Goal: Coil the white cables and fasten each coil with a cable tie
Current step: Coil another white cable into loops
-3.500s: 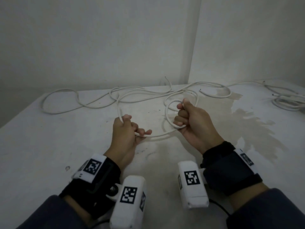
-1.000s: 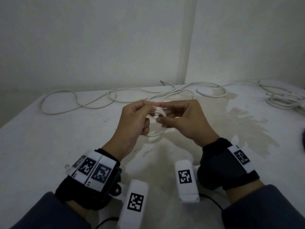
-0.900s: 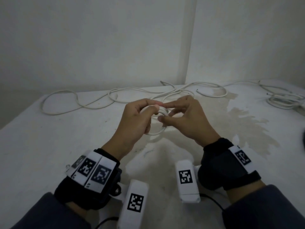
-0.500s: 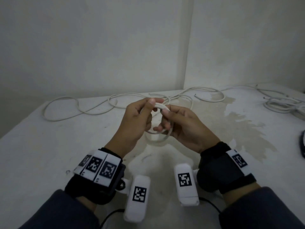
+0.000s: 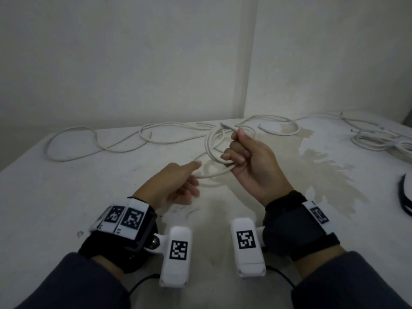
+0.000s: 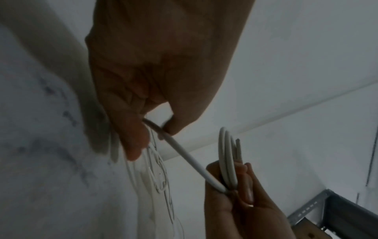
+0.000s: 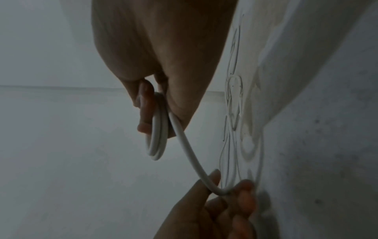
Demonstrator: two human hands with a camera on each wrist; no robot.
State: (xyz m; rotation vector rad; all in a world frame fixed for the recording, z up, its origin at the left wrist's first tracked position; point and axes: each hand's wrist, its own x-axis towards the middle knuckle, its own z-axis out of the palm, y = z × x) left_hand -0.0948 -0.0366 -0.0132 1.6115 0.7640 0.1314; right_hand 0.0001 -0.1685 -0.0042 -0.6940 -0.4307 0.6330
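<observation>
the right hand is curled round a small coil of white cable, a few loops stacked side by side and standing upright above the table. the fingers wrap the lower right part of the ring; the cable's bare end pokes out just past the thumb at the top. the left hand sits lower and nearer the table, pinching the free run of the same cable between thumb and fingertips, the other fingers loosely bent. between the two hands the cable hangs in a shallow curve.

the cable looks light and moderately stiff: the loops keep a round shape instead of collapsing, so they probably want to spring open if the grip loosens. the jacket seems smooth, likely a little slippery, so a pinch alone may let it slide. the sound place to hold is where all loops cross, which the right hand already does; the left is best kept close enough to guide each new turn flat against the others.

beyond the hands, the rest of the cable trails in loose bends over the stained table toward the wall. another bundle of white cables lies far right, and a dark strap, possibly a tie, sits at the right edge.
</observation>
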